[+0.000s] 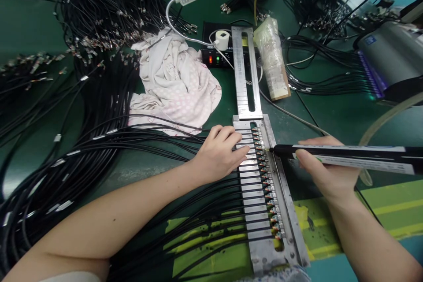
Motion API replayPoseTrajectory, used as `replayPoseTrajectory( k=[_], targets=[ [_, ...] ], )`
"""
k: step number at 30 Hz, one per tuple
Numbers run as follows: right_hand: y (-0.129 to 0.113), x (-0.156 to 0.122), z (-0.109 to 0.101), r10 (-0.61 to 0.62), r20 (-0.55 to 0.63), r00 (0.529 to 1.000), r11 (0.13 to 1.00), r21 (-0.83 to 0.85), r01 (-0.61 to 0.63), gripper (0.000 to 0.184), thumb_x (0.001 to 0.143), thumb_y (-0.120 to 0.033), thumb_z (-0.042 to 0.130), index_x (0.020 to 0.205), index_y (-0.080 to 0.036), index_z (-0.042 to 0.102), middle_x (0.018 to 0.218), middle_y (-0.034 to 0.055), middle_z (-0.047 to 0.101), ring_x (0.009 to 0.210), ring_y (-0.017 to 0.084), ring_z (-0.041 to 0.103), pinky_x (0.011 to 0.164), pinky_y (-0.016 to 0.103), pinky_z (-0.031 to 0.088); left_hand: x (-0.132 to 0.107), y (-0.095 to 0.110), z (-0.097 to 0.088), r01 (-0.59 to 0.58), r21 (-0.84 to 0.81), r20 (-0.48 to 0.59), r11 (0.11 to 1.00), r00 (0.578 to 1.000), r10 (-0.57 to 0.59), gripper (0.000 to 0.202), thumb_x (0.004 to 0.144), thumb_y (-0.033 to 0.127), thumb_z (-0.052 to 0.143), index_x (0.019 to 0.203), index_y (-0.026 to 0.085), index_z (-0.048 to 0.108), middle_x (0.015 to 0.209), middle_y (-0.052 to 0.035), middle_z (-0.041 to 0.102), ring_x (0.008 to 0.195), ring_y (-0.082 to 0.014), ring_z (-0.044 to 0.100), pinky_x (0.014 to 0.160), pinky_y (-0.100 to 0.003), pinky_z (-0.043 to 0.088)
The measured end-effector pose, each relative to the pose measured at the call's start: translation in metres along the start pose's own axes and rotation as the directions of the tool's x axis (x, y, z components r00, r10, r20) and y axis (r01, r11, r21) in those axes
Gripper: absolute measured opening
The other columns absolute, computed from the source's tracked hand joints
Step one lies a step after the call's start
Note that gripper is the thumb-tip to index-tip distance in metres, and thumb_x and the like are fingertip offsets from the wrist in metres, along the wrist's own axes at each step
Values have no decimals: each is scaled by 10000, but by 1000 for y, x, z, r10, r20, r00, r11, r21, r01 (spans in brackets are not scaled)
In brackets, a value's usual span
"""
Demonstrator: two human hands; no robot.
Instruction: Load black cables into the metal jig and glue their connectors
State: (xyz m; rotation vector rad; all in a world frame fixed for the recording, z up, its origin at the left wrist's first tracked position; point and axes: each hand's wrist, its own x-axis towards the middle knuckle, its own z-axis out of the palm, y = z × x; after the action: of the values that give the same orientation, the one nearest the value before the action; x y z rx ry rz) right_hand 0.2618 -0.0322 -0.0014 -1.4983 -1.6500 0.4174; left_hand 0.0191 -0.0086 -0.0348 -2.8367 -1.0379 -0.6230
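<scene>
Bare forearms [132, 211] are lying nearest, at 8 and 4 o'clock, with the jig [292, 229] serving as the dial's centre. The left hand [220, 154] is resting at 10 o'clock, fingers half bent and lying close together over the cables [257, 239]; whether they are pinching one, I cannot tell. The right hand [332, 180], at 2 o'clock, is gripping the pen [346, 154] between thumb and fingers, its tip pointing toward 9 o'clock at the plugs [268, 188]; whether it is touching, I cannot tell.

The jig's slots are holding a row of cables, the plugs lining up from 12 to 6 o'clock, and the cables are trailing off toward 9. A frame [239, 70] is lying just beyond the jig's 12 o'clock end. A cloth [181, 83] is lying at 10, a black box [226, 61] is sitting at 11, and a wrapped bundle [271, 59] is lying at 12. At 2 o'clock a machine [396, 48] is glowing violet over more cables.

Green table [350, 114] is showing between jig and machine, and yellow tape [380, 211] is covering part of it at 4 o'clock.
</scene>
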Motion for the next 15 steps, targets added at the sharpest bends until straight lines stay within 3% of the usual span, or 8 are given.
replayPoseTrajectory(
  k=[15],
  targets=[
    [3, -1, 1, 4, -26, 1000, 1000, -20, -4, 129, 706, -329, 685, 774, -249, 611, 716, 15, 630, 674, 225, 632, 516, 350, 471, 0, 1, 0, 5, 0, 2, 1000, 1000, -5, 209, 899, 303, 452, 993, 200, 608, 937, -84, 569, 947, -253, 455, 790, -398, 350]
  ],
)
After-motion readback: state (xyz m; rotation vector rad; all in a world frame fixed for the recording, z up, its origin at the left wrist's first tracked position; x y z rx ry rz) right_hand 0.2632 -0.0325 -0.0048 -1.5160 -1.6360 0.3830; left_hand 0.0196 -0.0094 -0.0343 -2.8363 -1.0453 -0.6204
